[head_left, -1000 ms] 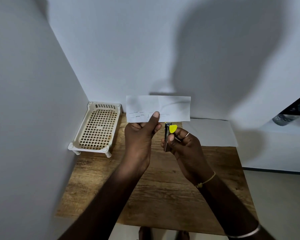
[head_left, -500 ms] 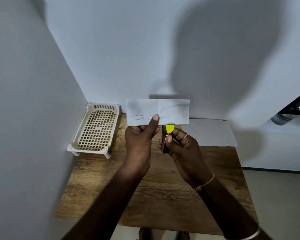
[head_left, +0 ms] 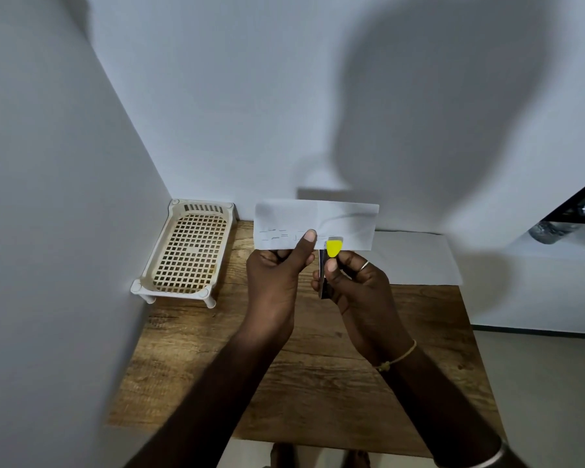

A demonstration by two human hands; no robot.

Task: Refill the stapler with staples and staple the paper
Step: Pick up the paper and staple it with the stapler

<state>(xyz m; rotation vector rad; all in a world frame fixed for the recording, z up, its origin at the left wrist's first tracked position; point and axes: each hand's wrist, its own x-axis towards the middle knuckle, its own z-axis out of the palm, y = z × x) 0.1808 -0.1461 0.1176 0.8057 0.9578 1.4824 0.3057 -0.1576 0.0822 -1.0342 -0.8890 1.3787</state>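
A folded white paper (head_left: 348, 221) with faint rows of staples is held upright above the table by my left hand (head_left: 277, 275), thumb pressed on its lower edge. My right hand (head_left: 355, 282) grips a small dark stapler (head_left: 324, 278) with a yellow tip (head_left: 333, 248). The stapler stands nearly vertical, its yellow tip at the paper's lower edge, just right of my left thumb. Whether the paper sits inside the stapler's jaw is hidden.
A cream perforated plastic tray (head_left: 186, 251) on short legs stands at the back left of the wooden table (head_left: 318, 383), against the wall. A white sheet (head_left: 416, 261) lies at the back right. Bottles (head_left: 551, 231) sit on a shelf at far right.
The paper has come down slightly and the stapler has risen, so its yellow tip now meets the paper's lower edge. Both hands have drifted a little away from me.
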